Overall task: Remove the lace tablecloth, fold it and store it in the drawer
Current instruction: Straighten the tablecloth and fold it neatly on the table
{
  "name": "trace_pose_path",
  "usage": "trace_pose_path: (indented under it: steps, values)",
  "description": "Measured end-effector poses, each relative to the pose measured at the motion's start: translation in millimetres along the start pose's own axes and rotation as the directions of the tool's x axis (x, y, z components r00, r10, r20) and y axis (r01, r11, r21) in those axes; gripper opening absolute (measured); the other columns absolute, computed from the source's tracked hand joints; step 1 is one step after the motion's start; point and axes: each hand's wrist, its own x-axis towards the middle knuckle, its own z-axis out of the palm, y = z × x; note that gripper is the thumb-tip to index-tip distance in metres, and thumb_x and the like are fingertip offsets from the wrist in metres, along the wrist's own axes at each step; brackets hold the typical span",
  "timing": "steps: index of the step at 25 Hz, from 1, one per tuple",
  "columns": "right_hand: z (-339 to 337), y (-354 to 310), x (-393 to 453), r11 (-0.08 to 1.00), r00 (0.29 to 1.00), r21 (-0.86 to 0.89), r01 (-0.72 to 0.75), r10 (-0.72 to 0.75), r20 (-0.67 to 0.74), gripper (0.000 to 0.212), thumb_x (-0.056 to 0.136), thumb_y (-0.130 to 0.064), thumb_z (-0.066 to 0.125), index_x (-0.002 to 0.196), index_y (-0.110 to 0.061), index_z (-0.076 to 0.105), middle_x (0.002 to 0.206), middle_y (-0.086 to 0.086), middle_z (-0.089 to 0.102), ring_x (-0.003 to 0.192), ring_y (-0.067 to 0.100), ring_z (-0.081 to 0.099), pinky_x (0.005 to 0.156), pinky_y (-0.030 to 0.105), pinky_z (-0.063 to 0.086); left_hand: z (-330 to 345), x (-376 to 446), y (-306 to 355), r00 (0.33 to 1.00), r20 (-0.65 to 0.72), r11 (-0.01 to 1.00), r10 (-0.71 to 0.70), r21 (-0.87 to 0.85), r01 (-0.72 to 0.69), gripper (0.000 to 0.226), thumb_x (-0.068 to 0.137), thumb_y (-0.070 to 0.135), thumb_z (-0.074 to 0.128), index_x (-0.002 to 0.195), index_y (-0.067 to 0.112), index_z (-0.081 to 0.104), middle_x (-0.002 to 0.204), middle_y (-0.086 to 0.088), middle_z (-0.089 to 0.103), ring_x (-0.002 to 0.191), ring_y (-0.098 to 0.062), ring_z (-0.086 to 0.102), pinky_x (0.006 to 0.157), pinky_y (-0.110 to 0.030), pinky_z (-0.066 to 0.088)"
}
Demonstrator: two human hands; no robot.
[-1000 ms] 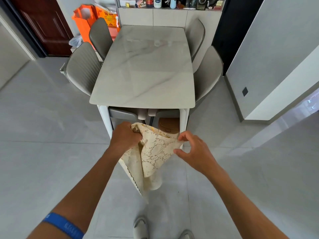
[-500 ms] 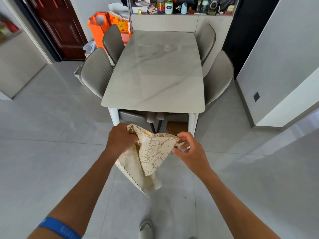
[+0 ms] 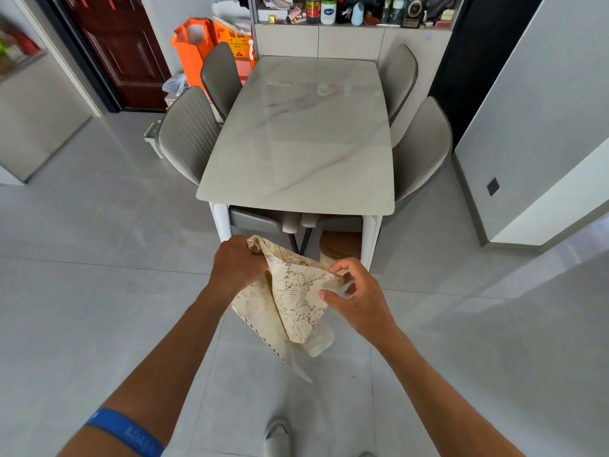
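The left hand [image 3: 238,266] clutches the bunched tablecloth [image 3: 290,301], which hangs toward 6 o'clock; the right hand [image 3: 357,296] pinches its 3 o'clock corner

Blue wristband [image 3: 123,432] on left arm; pale shoe [image 3: 277,437].

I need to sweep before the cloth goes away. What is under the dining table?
Under the dining table, at the near end, two grey chair seats are tucked in, and a brown cardboard piece lies on the floor. The tabletop hides everything farther back.
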Motion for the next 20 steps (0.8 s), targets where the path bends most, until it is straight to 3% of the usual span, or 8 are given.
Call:
trace_pose_path:
  steps: [3, 7, 8, 10, 12, 14, 17, 20]
  values:
    - [-3, 0, 3, 0.981, 0.989, 0.131, -0.141, 0.134, 0.06, 0.031, 0.078, -0.032, 0.08, 0.102, -0.026, 0.06, 0.107, -0.009, 0.065, 0.096, 0.016, 0.063, 0.075, 0.034, 0.059, 1, 1, -1, 1.0, -0.017, 1.0, 0.009, -0.014, -0.009, 0.014, 0.073, 0.01, 0.062, 0.061, 0.005, 0.06, 0.06, -0.007, 0.062, 0.057, -0.022, 0.058, 0.05, -0.024, 0.038]
    - [-4, 5, 2, 0.981, 0.921, 0.008, -0.192, 0.177, 0.348, 0.025, 0.083, -0.034, 0.076, 0.101, -0.018, 0.073, 0.1, -0.009, 0.074, 0.08, 0.008, 0.068, 0.065, 0.024, 0.057, -1, 3, -4, 1.0, -0.004, 0.999, 0.022, -0.046, -0.022, 0.006, 0.073, 0.01, 0.064, 0.068, 0.008, 0.066, 0.066, -0.008, 0.067, 0.066, -0.025, 0.066, 0.054, -0.024, 0.043]
    - [-9, 4, 8, 0.985, 0.929, -0.061, -0.161, 0.172, 0.327, 0.019, 0.086, -0.034, 0.072, 0.091, -0.016, 0.073, 0.091, -0.006, 0.074, 0.066, 0.005, 0.065, 0.056, 0.022, 0.052, -5, 6, -6, 0.999, 0.015, 0.998, 0.044, -0.046, -0.043, 0.005, 0.071, 0.009, 0.065, 0.07, 0.012, 0.067, 0.067, -0.005, 0.067, 0.069, -0.025, 0.066, 0.055, -0.024, 0.044]
    - [-30, 7, 33, 0.959, 0.974, -0.263, -0.106, 0.154, 0.167, 0.03, 0.089, -0.032, 0.068, 0.065, -0.014, 0.063, 0.065, -0.002, 0.063, 0.049, 0.007, 0.052, 0.05, 0.021, 0.038, -22, 17, -18, 0.995, 0.06, 0.997, 0.079, -0.007, -0.079, 0.025, 0.072, 0.005, 0.064, 0.086, 0.026, 0.066, 0.079, 0.002, 0.068, 0.08, -0.024, 0.067, 0.058, -0.024, 0.048]
    - [-62, 7, 63, 0.87, 0.986, -0.479, -0.114, 0.156, 0.05, 0.035, 0.088, -0.027, 0.067, 0.06, -0.008, 0.058, 0.061, 0.005, 0.054, 0.06, 0.02, 0.056, 0.055, 0.028, 0.034, -48, 29, -44, 0.991, 0.068, 0.981, 0.112, 0.152, -0.121, 0.047, 0.078, 0.004, 0.06, 0.118, 0.028, 0.062, 0.106, -0.004, 0.069, 0.101, -0.028, 0.065, 0.079, -0.031, 0.053]
    - [-97, 13, 86, 0.778, 0.984, -0.607, -0.161, 0.17, -0.042, 0.028, 0.089, -0.021, 0.064, 0.073, 0.003, 0.067, 0.071, 0.015, 0.057, 0.077, 0.034, 0.063, 0.063, 0.031, 0.037, -79, 39, -80, 0.994, -0.015, 0.946, 0.108, 0.31, -0.098, 0.051, 0.082, 0.003, 0.059, 0.131, 0.017, 0.059, 0.126, -0.013, 0.065, 0.115, -0.033, 0.06, 0.099, -0.039, 0.047]
    - [-146, 25, 102, 0.741, 0.943, -0.587, -0.326, 0.213, -0.255, 0.028, 0.088, -0.016, 0.06, 0.078, 0.009, 0.064, 0.06, 0.012, 0.052, 0.059, 0.031, 0.055, 0.051, 0.029, 0.035, -114, 42, -131, 0.992, -0.122, 0.892, -0.014, 0.447, 0.068, 0.036, 0.082, 0.002, 0.061, 0.117, 0.011, 0.07, 0.124, -0.015, 0.066, 0.115, -0.035, 0.059, 0.1, -0.04, 0.043]
    - [-169, 19, 117, 0.674, 0.93, -0.644, -0.362, 0.219, -0.295, 0.032, 0.09, -0.02, 0.061, 0.071, 0.006, 0.06, 0.056, 0.008, 0.044, 0.059, 0.027, 0.048, 0.053, 0.03, 0.033, -127, 40, -159, 0.987, -0.156, 0.882, -0.039, 0.458, 0.107, 0.024, 0.082, 0.002, 0.061, 0.095, 0.012, 0.079, 0.109, -0.014, 0.072, 0.104, -0.038, 0.063, 0.092, -0.042, 0.049]
